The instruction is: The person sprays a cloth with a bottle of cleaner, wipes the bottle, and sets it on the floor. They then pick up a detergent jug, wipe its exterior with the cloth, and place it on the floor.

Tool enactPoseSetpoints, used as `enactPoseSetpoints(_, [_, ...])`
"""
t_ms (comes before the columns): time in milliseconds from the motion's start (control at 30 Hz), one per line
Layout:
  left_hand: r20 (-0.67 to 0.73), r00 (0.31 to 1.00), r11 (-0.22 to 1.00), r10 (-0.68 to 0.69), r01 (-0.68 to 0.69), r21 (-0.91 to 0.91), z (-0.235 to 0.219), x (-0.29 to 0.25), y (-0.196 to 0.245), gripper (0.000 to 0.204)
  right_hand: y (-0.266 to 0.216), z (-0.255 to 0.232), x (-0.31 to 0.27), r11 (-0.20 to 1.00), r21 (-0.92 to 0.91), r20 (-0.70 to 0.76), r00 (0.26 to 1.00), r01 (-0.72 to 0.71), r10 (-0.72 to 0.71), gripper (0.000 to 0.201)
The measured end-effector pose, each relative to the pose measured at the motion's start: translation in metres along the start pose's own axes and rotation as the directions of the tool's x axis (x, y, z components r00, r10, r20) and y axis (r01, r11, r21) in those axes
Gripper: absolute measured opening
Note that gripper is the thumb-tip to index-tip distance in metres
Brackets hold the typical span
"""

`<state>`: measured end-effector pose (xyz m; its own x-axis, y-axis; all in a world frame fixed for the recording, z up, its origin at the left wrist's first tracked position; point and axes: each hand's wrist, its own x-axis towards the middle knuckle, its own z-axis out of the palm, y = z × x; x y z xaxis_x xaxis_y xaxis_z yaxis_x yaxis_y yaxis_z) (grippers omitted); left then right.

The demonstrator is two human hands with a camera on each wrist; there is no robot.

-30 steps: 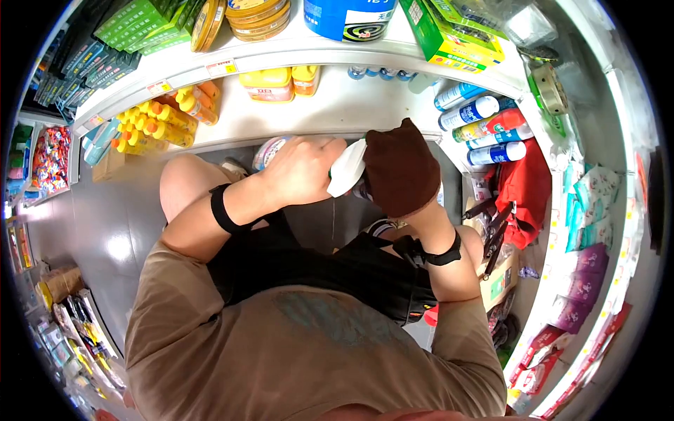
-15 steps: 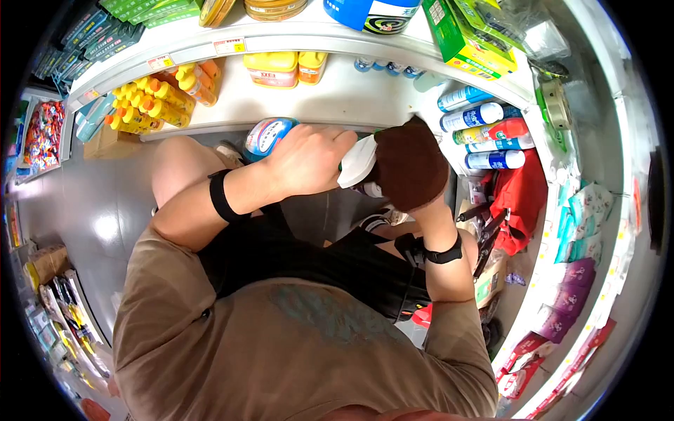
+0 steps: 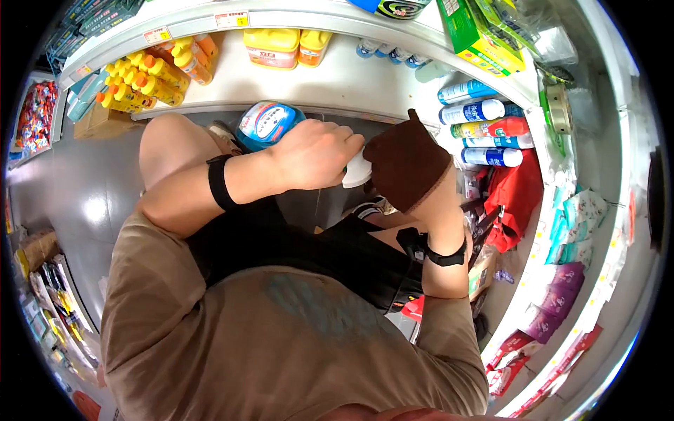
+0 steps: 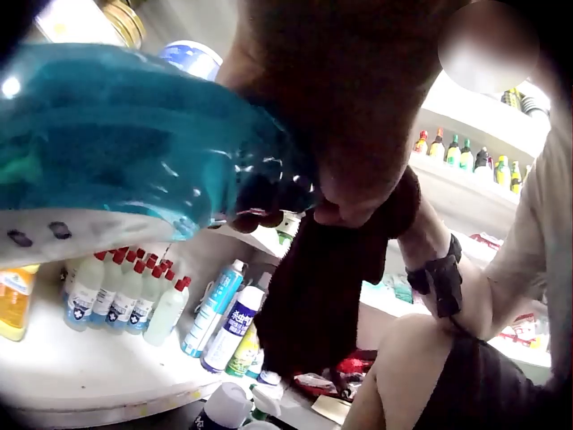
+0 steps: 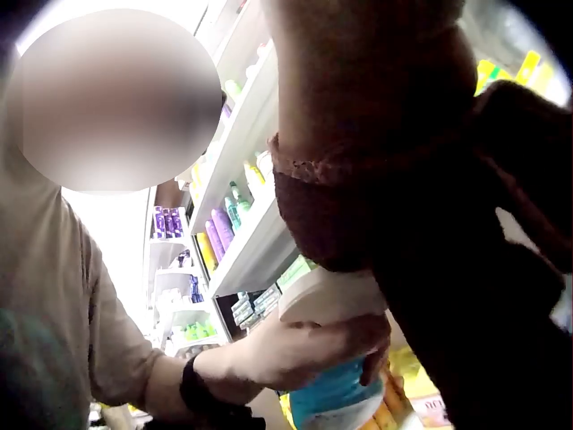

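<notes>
My left hand [image 3: 316, 154] grips the neck of a bottle of blue liquid [image 3: 263, 126], whose labelled body lies tilted towards the upper left. Its white top [image 3: 357, 170] sticks out beyond the fingers. A brown cloth mitt [image 3: 407, 165] covers my right hand [image 4: 313, 305], its edge against the white top in the head view. The cloth hides how the right fingers lie. In the right wrist view the left hand [image 5: 300, 351] is below the white top [image 5: 331, 297], with the dark mitt [image 5: 466, 278] beside it.
Ahead, a white shelf [image 3: 337, 88] holds yellow bottles [image 3: 158, 78], yellow jugs [image 3: 270, 48] and several spray cans [image 3: 484, 112]. A cardboard box [image 3: 105, 121] sits at the left. Red fabric [image 3: 516, 200] and packets [image 3: 554, 288] are at the right, with bare knees below the hands.
The head view has shifted, so the shelf stands higher in it. More of the blue bottle shows left of the left hand. The mitt has come closer to that hand, and less of the white top shows.
</notes>
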<state>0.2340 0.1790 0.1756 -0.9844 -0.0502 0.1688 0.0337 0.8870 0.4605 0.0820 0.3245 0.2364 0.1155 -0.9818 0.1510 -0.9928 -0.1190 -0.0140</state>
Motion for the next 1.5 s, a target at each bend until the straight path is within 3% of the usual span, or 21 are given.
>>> enactPoseSetpoints(67, [0.003, 1.0, 1.0, -0.003, 0.003, 0.001, 0.005, -0.001, 0.0, 0.024, -0.003, 0.002, -0.001, 0.99, 0.127, -0.07, 0.996, 0.063, -0.055, 0.022])
enactPoseSetpoints(167, [-0.02, 1.0, 1.0, -0.005, 0.005, -0.005, 0.007, -0.003, -0.002, 0.023, -0.015, 0.001, -0.002, 0.98, 0.199, -0.012, 1.0, 0.005, -0.003, 0.021])
enactPoseSetpoints(333, [-0.016, 1.0, 1.0, 0.018, -0.018, 0.006, 0.006, -0.003, 0.001, 0.025, -0.006, -0.001, 0.008, 0.989, 0.061, 0.009, 0.991, -0.136, 0.136, 0.02])
enactPoseSetpoints(433, [-0.004, 1.0, 1.0, -0.001, 0.001, 0.012, 0.006, -0.002, 0.0, 0.027, -0.017, -0.001, -0.001, 0.993, 0.121, 0.022, 1.0, 0.013, -0.015, 0.024])
enactPoseSetpoints(533, [0.008, 1.0, 1.0, -0.023, 0.023, 0.014, 0.006, -0.003, -0.001, 0.029, -0.013, 0.011, -0.001, 0.974, 0.212, -0.124, 0.991, 0.085, -0.06, 0.01])
enactPoseSetpoints(567, [0.019, 0.999, 0.999, -0.031, 0.031, 0.025, 0.005, -0.001, -0.001, 0.03, -0.009, 0.011, 0.0, 0.987, 0.157, -0.1, 0.995, 0.032, -0.016, 0.011])
enactPoseSetpoints(667, [0.048, 0.998, 0.999, -0.03, 0.029, 0.024, 0.005, -0.002, 0.001, 0.031, 0.003, 0.011, 0.0, 0.994, 0.092, -0.037, 0.997, 0.065, -0.062, 0.016])
enactPoseSetpoints(767, [-0.012, 1.0, 1.0, -0.015, 0.016, 0.015, 0.012, -0.007, 0.002, 0.028, -0.023, -0.007, 0.004, 0.982, 0.176, 0.088, 0.993, 0.065, -0.081, 0.019])
enactPoseSetpoints(867, [-0.051, 0.997, 0.998, -0.06, 0.059, -0.022, 0.005, -0.005, 0.002, 0.026, -0.011, -0.019, -0.001, 0.941, 0.277, 0.055, 0.975, 0.194, -0.217, 0.03])
enactPoseSetpoints(900, [-0.063, 0.996, 0.998, -0.056, 0.054, -0.026, 0.003, -0.005, 0.003, 0.025, 0.001, -0.021, -0.008, 0.967, 0.238, -0.039, 0.996, 0.091, -0.084, 0.032])
enactPoseSetpoints(967, [-0.093, 0.995, 0.998, -0.047, 0.044, -0.033, -0.002, -0.005, 0.003, 0.025, 0.025, -0.024, -0.022, 0.963, 0.232, -0.226, 0.955, -0.137, 0.19, 0.035])
enactPoseSetpoints(1000, [-0.098, 0.995, 0.999, -0.029, 0.026, -0.031, -0.003, -0.005, 0.002, 0.025, 0.042, -0.02, -0.016, 0.984, 0.174, -0.422, 0.906, 0.047, 0.032, 0.033])
enactPoseSetpoints(1067, [-0.106, 0.994, 1.0, 0.008, -0.012, -0.028, -0.002, -0.006, 0.001, 0.025, 0.05, -0.024, -0.024, 0.977, 0.184, -0.31, 0.937, -0.107, 0.161, 0.032])
enactPoseSetpoints(1133, [-0.122, 0.993, 1.0, 0.007, -0.01, -0.029, -0.003, -0.006, 0.001, 0.025, 0.046, -0.035, -0.02, 0.977, 0.043, -0.089, 0.974, -0.207, 0.21, 0.038])
enactPoseSetpoints(1200, [-0.124, 0.992, 1.0, 0.01, -0.013, -0.027, -0.002, -0.005, 0.001, 0.026, 0.033, -0.032, -0.002, 0.998, -0.057, -0.013, 1.0, -0.007, 0.006, 0.022])
enactPoseSetpoints(1267, [-0.111, 0.994, 0.999, 0.021, -0.025, -0.029, -0.001, -0.006, 0.001, 0.026, 0.023, -0.013, -0.003, 0.994, -0.107, -0.012, 0.999, 0.035, -0.037, 0.016])
enactPoseSetpoints(1333, [-0.066, 0.998, 1.0, 0.012, -0.012, 0.0, 0.001, -0.004, 0.003, 0.027, -0.004, -0.019, 0.006, 0.999, 0.036, 0.037, 0.999, -0.006, 0.005, 0.013])
enactPoseSetpoints(1367, [-0.043, 0.999, 1.0, 0.006, -0.006, 0.015, 0.002, -0.004, 0.003, 0.027, -0.007, -0.009, 0.008, 0.993, -0.002, -0.064, 0.991, 0.12, -0.12, 0.014])
enactPoseSetpoints(1433, [0.009, 1.0, 0.998, -0.017, 0.017, 0.058, 0.006, -0.005, 0.003, 0.028, -0.027, -0.005, 0.015, 0.992, -0.004, 0.139, 0.983, -0.125, 0.124, 0.015])
enactPoseSetpoints(1500, [0.029, 0.999, 0.996, -0.021, 0.018, 0.091, 0.012, -0.007, 0.002, 0.03, -0.034, -0.011, 0.02, 0.999, -0.043, 0.124, 0.992, -0.016, 0.021, 0.017])
